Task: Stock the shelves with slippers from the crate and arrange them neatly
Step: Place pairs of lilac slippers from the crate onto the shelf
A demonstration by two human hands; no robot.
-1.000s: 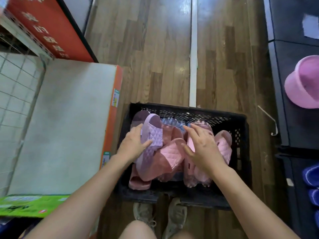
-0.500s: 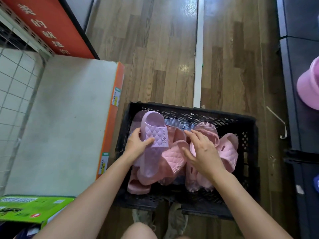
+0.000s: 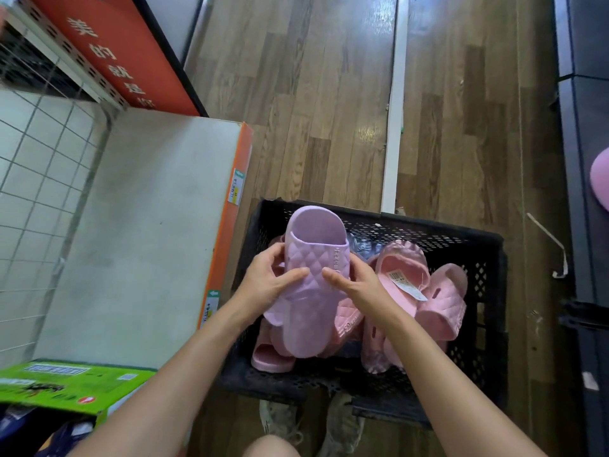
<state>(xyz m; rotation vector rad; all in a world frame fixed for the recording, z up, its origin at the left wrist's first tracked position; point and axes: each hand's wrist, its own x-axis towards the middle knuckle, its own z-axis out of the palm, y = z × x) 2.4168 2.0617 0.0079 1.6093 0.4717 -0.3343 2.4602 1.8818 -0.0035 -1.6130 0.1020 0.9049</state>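
Lilac slipper (image 3: 313, 278) is held just above the crate (image 3: 461, 232), with the left hand (image 3: 267, 285) and right hand (image 3: 356, 288) curled round opposite edges of its quilted strap, thumbs on top. It looks like light, bendy foam, hardly fragile, so the strap seems the surest hold. Beneath it, pink slippers (image 3: 441, 301) lie heaped in the crate. Farther left is the grey shelf (image 3: 141, 225).

The left hand (image 3: 267, 282) and right hand (image 3: 356, 285) cover both flanks of the lilac slipper (image 3: 313, 258), whose heel hides part of the pink slippers (image 3: 441, 301) piled in the crate (image 3: 487, 252). Print on the hang tag (image 3: 403, 282) and the shelf-edge price labels (image 3: 236, 186) is too small to read. The right edge cuts off a pink rounded object (image 3: 599, 179), and the left edge a green box (image 3: 66, 387).
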